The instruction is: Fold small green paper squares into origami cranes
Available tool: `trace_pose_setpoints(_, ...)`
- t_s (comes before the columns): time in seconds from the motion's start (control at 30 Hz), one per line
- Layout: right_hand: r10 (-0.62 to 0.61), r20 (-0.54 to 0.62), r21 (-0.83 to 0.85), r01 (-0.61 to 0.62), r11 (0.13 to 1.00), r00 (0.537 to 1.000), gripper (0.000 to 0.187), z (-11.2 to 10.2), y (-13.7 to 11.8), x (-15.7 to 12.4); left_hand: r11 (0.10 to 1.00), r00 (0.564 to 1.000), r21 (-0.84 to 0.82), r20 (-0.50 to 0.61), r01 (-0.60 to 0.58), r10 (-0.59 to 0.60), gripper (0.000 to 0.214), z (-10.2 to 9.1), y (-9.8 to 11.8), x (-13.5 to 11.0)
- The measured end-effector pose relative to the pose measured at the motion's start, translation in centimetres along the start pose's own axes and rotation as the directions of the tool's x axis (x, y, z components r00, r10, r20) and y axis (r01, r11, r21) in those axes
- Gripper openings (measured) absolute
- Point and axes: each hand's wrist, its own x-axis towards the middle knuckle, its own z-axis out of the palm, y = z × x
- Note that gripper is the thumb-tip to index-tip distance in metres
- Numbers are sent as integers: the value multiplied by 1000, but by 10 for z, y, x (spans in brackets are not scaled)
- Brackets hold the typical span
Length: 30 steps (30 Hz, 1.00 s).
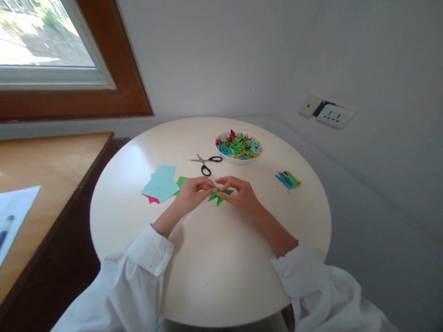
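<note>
My left hand (194,192) and my right hand (237,191) meet over the middle of the round white table (214,286). Between them is a green folded paper piece (220,201) with pointed ends, pinched by the fingertips of both hands. Its upper part is hidden by my fingers. Just left of my left hand lie light blue paper sheets (161,182), with green paper (180,183) and pink paper (151,199) showing at their edges. Beyond my hands rest black-handled scissors (204,162), their blades apart.
A white bowl (238,161) full of small colourful folded papers stands at the back. Paper strips (289,180) lie at the right. A wooden desk (69,152) with a white sheet (15,212) is on the left. Walls with a socket (335,115) bound the table behind and right.
</note>
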Motion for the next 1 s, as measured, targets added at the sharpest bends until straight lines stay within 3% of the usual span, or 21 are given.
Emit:
trace_pose_setpoints(0.23,27,100,106,-38,994,995,18,1,2,1,999,999,22,27,-26,25,16,-2,2,-2)
trace_pose_setpoints(0.37,18,55,74,-22,997,998,20,2,0,2,1000,1000,26,20,-18,17,16,-2,1,-1)
trace_pose_setpoints(0.77,49,-20,-1,-49,999,999,15,2,-7,2,980,987,-112,19,163,-162,17,-1,2,0)
trace_pose_setpoints(1.0,75,-44,-69,-78,995,996,11,3,-4,2,913,956,-284,62,293,-287,11,1,-5,-1)
